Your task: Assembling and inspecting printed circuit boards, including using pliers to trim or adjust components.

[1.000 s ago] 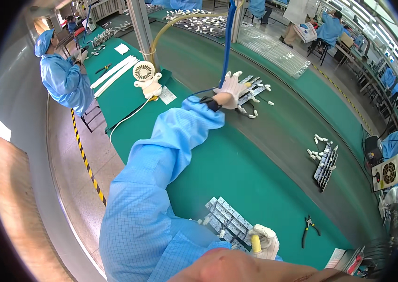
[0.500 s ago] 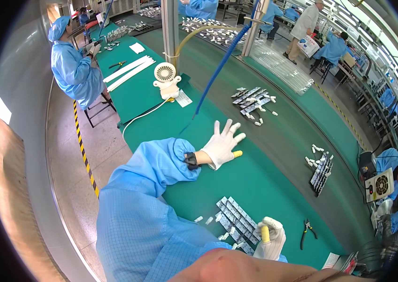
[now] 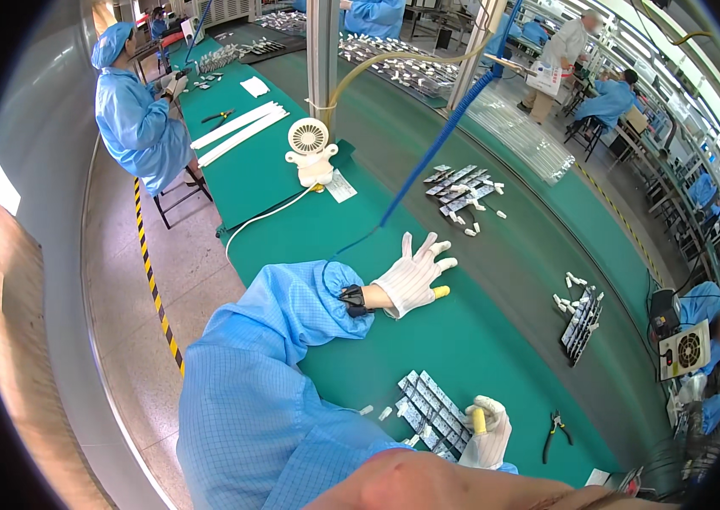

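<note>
My left hand (image 3: 412, 276), in a white glove with a yellow finger cot, reaches over the green mat (image 3: 351, 340) toward the dark belt. Its fingers are spread and nothing is in them. Lower down, my right hand (image 3: 487, 433), gloved and also with a yellow cot, is closed with curled fingers at the right edge of a circuit board panel (image 3: 433, 408). Whatever those fingers hold, if anything, is hidden. Small white connectors lie along the panel's left and lower edges. To the right of that hand rest diagonal cutters (image 3: 557, 435) with dark and yellow handles.
Two more board groups with white connectors, one farther off (image 3: 464, 189) and one at right (image 3: 582, 321), sit on the dark belt (image 3: 513, 280). A white fan (image 3: 309, 146), white strips (image 3: 241, 134) and a blue coiled hose (image 3: 445, 127) are beyond my left hand. A co-worker (image 3: 135, 119) sits at far left.
My left hand has shifted slightly right toward the belt, its fingers still spread. My right hand stays closed by the panel. The whole view has shifted a little.
</note>
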The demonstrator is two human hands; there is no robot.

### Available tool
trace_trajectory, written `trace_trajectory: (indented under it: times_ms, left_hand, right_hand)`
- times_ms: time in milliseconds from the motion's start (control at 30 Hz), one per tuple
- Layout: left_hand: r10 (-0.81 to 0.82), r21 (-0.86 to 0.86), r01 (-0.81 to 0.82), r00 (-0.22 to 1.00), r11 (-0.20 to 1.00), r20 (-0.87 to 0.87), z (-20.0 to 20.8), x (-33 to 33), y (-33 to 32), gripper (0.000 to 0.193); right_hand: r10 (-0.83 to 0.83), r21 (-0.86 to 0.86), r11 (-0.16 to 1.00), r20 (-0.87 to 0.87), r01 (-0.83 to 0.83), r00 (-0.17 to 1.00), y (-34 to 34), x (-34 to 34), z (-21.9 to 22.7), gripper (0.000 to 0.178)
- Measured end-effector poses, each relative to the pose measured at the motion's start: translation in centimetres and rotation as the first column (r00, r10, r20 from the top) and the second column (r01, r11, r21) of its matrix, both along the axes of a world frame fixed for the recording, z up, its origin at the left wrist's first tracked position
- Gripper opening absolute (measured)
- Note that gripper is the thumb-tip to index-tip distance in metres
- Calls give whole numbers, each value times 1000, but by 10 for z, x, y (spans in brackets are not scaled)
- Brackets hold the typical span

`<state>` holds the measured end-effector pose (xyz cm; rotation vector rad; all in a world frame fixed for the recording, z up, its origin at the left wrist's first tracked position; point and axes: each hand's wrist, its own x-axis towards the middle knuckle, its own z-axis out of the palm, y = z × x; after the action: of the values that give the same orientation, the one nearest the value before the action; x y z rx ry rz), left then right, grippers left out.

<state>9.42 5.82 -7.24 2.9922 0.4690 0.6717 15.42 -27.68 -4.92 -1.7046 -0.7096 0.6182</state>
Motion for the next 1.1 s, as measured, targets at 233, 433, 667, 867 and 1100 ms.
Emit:
trace_trajectory:
  times_ms: [233, 433, 667, 867, 1100]
  left_hand:
    - [-14, -25, 15, 1000, 1000, 25, -3, 1, 2, 54]
    - [-6, -3, 6, 1000, 1000, 11, -6, 3, 2, 55]
    - [-7, 0, 7, 1000, 1000, -10, -3, 2, 0, 55]
    - [-2, 23, 3, 999, 1000, -36, -1, 1, 2, 54]
    - [-5, 12, 5, 999, 1000, -50, -1, 1, 1, 53]
  right_hand:
    - [51, -39, 998, 88, -47, 995, 1, 1, -8, 17]
    - [38, -51, 998, 94, -33, 995, 3, 1, -5, 16]
    - [37, -39, 999, 98, -33, 994, 0, 0, -7, 16]
    - [42, -34, 999, 106, -39, 994, 2, -1, -5, 16]
    - [38, -29, 999, 87, -35, 995, 0, 1, -12, 17]
